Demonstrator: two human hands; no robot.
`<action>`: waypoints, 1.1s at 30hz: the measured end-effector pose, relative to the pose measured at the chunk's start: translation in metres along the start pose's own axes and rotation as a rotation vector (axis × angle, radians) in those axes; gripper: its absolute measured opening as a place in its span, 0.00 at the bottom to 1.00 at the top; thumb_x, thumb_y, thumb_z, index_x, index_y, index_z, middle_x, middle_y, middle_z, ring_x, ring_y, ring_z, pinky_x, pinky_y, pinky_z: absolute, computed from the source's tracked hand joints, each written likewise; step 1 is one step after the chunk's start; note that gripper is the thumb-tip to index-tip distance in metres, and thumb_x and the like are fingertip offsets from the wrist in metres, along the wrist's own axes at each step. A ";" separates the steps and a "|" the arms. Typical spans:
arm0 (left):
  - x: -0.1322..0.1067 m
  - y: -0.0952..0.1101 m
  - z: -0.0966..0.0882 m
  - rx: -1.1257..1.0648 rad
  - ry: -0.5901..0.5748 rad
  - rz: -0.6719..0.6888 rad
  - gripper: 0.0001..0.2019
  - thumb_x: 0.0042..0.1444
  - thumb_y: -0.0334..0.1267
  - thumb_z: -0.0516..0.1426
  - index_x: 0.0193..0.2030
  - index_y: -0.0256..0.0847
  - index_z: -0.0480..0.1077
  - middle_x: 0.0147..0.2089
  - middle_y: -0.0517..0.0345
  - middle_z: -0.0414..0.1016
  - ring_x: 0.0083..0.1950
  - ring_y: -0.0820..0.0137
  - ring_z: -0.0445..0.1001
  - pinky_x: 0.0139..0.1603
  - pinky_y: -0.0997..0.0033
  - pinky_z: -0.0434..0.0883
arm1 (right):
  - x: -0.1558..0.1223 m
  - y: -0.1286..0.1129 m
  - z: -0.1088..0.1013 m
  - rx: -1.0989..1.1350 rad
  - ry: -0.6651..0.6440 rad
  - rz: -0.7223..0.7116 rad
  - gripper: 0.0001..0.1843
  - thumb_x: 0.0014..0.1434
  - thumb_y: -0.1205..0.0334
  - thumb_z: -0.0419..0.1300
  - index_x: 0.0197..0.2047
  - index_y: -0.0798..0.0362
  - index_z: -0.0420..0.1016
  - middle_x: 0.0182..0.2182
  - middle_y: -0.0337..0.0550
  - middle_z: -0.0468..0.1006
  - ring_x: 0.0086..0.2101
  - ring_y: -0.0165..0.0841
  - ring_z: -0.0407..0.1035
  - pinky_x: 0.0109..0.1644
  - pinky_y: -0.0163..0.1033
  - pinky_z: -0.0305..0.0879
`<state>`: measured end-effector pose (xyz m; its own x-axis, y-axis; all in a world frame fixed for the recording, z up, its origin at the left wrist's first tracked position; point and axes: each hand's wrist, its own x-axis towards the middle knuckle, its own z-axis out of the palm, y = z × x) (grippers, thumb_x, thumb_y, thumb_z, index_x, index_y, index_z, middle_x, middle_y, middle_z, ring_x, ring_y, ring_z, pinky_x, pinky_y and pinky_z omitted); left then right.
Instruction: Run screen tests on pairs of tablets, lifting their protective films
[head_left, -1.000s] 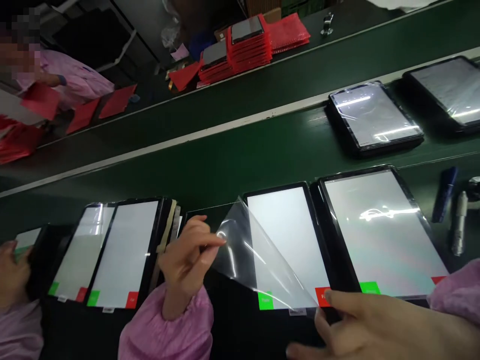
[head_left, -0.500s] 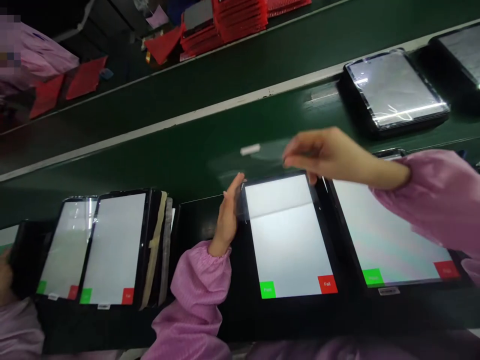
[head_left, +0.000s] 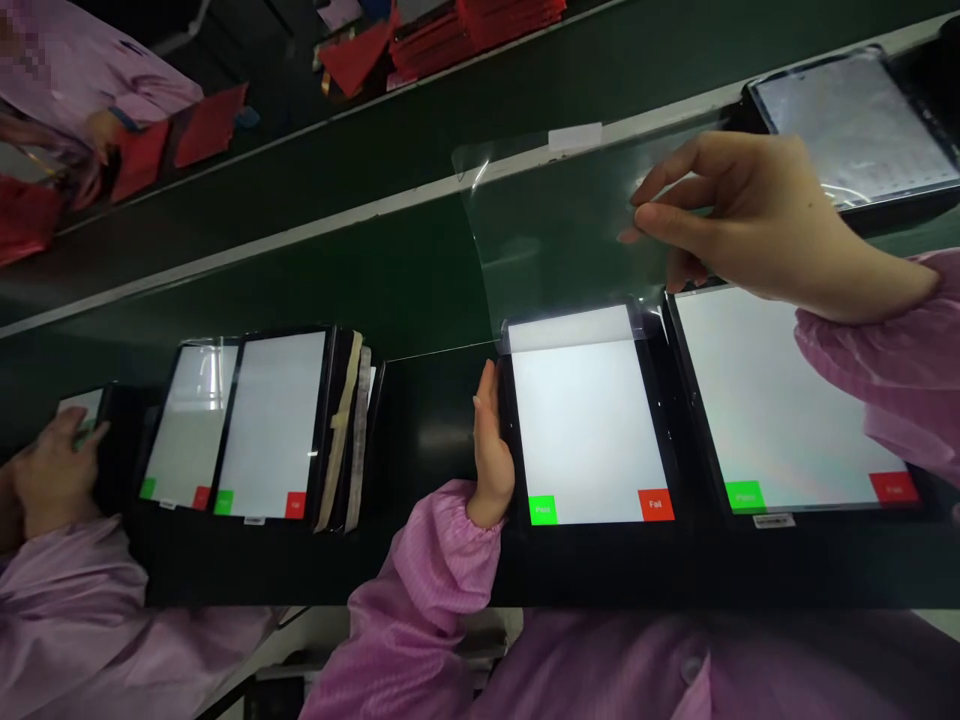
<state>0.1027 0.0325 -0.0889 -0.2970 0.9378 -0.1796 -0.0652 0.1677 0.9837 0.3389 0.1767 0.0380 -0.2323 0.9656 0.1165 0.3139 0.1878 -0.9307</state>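
A lit tablet (head_left: 592, 420) with a white screen, a green "Pass" box and a red "Fail" box lies before me. My left hand (head_left: 493, 455) rests along its left edge, fingers stretched out together and touching the side. Above the tablet, my right hand (head_left: 720, 210) pinches a clear protective film (head_left: 540, 230) between thumb and fingertips. The film is see-through, with a white label (head_left: 575, 136) on its far edge, and its lower part overlaps the top of the screen. Another larger lit tablet (head_left: 780, 410) lies to the right, partly under my right forearm.
Two lit tablets (head_left: 274, 430) lie on the left beside covered ones standing on edge. A co-worker's hand (head_left: 60, 470) touches a device at far left. More tablets (head_left: 862, 130) sit at the back right. Red sleeves (head_left: 214, 125) lie beyond the bench rail near another person.
My right hand has risen, lifting the film and its label farther from the tablet. My left hand stays at the tablet's left edge, a little lower along it. The view has shifted.
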 end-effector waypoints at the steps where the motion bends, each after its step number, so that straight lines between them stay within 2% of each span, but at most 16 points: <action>1: 0.001 0.000 0.000 -0.002 -0.004 0.008 0.36 0.70 0.68 0.42 0.74 0.48 0.63 0.79 0.52 0.60 0.80 0.60 0.56 0.80 0.56 0.57 | -0.003 -0.002 0.001 0.005 0.001 -0.002 0.06 0.67 0.62 0.67 0.36 0.47 0.77 0.32 0.33 0.84 0.17 0.26 0.71 0.16 0.33 0.62; 5: 0.004 -0.001 0.000 -0.011 -0.018 0.047 0.35 0.72 0.65 0.41 0.73 0.47 0.64 0.79 0.53 0.61 0.80 0.62 0.57 0.80 0.57 0.56 | -0.017 -0.012 0.006 0.014 -0.002 -0.004 0.09 0.68 0.70 0.65 0.35 0.51 0.74 0.30 0.34 0.84 0.16 0.24 0.70 0.14 0.29 0.59; 8: 0.006 -0.003 0.001 -0.005 -0.019 0.068 0.34 0.73 0.64 0.40 0.72 0.47 0.65 0.77 0.53 0.63 0.80 0.62 0.57 0.80 0.58 0.57 | -0.030 -0.014 0.009 0.000 -0.034 0.005 0.09 0.67 0.73 0.65 0.36 0.52 0.73 0.31 0.36 0.84 0.16 0.23 0.70 0.14 0.28 0.59; 10: 0.006 -0.005 0.001 -0.009 -0.012 0.067 0.33 0.73 0.63 0.40 0.72 0.47 0.66 0.77 0.53 0.65 0.80 0.62 0.57 0.80 0.58 0.57 | -0.040 -0.012 0.010 -0.008 -0.067 -0.006 0.07 0.67 0.70 0.66 0.38 0.51 0.73 0.33 0.36 0.84 0.17 0.24 0.71 0.15 0.29 0.60; 13: 0.005 -0.007 0.000 -0.020 0.001 0.072 0.31 0.74 0.61 0.41 0.72 0.46 0.66 0.77 0.52 0.65 0.79 0.63 0.60 0.80 0.57 0.57 | -0.056 -0.003 0.011 -0.035 -0.113 -0.030 0.05 0.67 0.61 0.67 0.41 0.49 0.73 0.35 0.37 0.84 0.18 0.25 0.70 0.17 0.31 0.62; 17: -0.005 -0.007 -0.002 0.010 0.020 0.103 0.33 0.72 0.65 0.43 0.70 0.47 0.68 0.77 0.53 0.63 0.80 0.61 0.58 0.80 0.56 0.57 | -0.078 0.007 0.016 -0.090 -0.165 -0.047 0.11 0.67 0.51 0.65 0.43 0.49 0.73 0.39 0.40 0.84 0.17 0.26 0.70 0.20 0.35 0.66; 20: -0.018 -0.004 -0.004 -0.007 -0.015 0.088 0.35 0.69 0.69 0.44 0.72 0.51 0.65 0.77 0.54 0.63 0.80 0.60 0.58 0.80 0.55 0.57 | -0.102 0.011 0.022 -0.176 -0.216 -0.068 0.12 0.69 0.50 0.61 0.46 0.49 0.74 0.32 0.38 0.83 0.16 0.29 0.69 0.21 0.37 0.65; 22: -0.028 -0.001 -0.006 -0.088 -0.053 0.043 0.37 0.68 0.71 0.44 0.74 0.53 0.63 0.77 0.53 0.63 0.78 0.58 0.62 0.78 0.52 0.61 | -0.125 0.013 0.023 -0.265 -0.298 -0.108 0.14 0.73 0.51 0.56 0.52 0.50 0.75 0.23 0.34 0.78 0.15 0.31 0.68 0.20 0.37 0.63; 24: -0.039 0.002 -0.010 -0.186 -0.087 -0.006 0.39 0.66 0.73 0.44 0.75 0.54 0.61 0.77 0.51 0.63 0.77 0.55 0.64 0.76 0.49 0.65 | -0.153 0.013 0.019 -0.350 -0.430 -0.187 0.17 0.76 0.52 0.52 0.59 0.49 0.75 0.20 0.32 0.76 0.14 0.32 0.67 0.19 0.38 0.61; 26: -0.050 0.004 -0.016 -0.234 -0.104 -0.037 0.41 0.63 0.75 0.48 0.75 0.54 0.61 0.77 0.49 0.63 0.76 0.52 0.64 0.74 0.47 0.67 | -0.180 0.015 0.008 -0.381 -0.568 -0.279 0.19 0.77 0.53 0.51 0.66 0.44 0.72 0.26 0.34 0.82 0.16 0.33 0.71 0.18 0.39 0.63; 27: -0.055 0.004 -0.020 -0.232 -0.105 -0.044 0.42 0.62 0.74 0.51 0.74 0.52 0.62 0.77 0.47 0.63 0.77 0.51 0.63 0.75 0.47 0.67 | -0.192 0.017 0.000 -0.378 -0.596 -0.320 0.20 0.78 0.53 0.50 0.68 0.41 0.70 0.31 0.34 0.84 0.19 0.34 0.74 0.19 0.40 0.66; 28: -0.060 0.003 -0.024 -0.220 -0.108 -0.050 0.42 0.61 0.73 0.54 0.74 0.51 0.63 0.77 0.46 0.63 0.77 0.50 0.63 0.75 0.48 0.66 | -0.202 0.019 -0.008 -0.381 -0.583 -0.352 0.22 0.77 0.54 0.50 0.71 0.37 0.67 0.35 0.34 0.86 0.23 0.35 0.78 0.21 0.41 0.71; 30: -0.069 0.001 -0.033 -0.184 -0.129 -0.065 0.42 0.59 0.68 0.61 0.75 0.50 0.62 0.76 0.44 0.64 0.77 0.48 0.62 0.75 0.48 0.66 | -0.214 0.025 -0.025 -0.455 -0.453 -0.404 0.27 0.76 0.56 0.50 0.75 0.31 0.61 0.42 0.35 0.86 0.32 0.39 0.82 0.29 0.45 0.79; 33: -0.080 -0.004 -0.044 -0.115 -0.165 -0.088 0.42 0.56 0.53 0.70 0.75 0.54 0.61 0.77 0.47 0.64 0.77 0.49 0.62 0.75 0.49 0.67 | -0.219 0.036 -0.042 -0.710 -0.245 -0.492 0.33 0.73 0.53 0.52 0.77 0.26 0.53 0.53 0.38 0.83 0.46 0.50 0.81 0.38 0.58 0.81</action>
<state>0.0853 -0.0565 -0.0792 -0.1256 0.9597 -0.2513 -0.1947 0.2246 0.9548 0.4392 -0.0203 -0.0063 -0.6552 0.6963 0.2930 0.6032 0.7158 -0.3519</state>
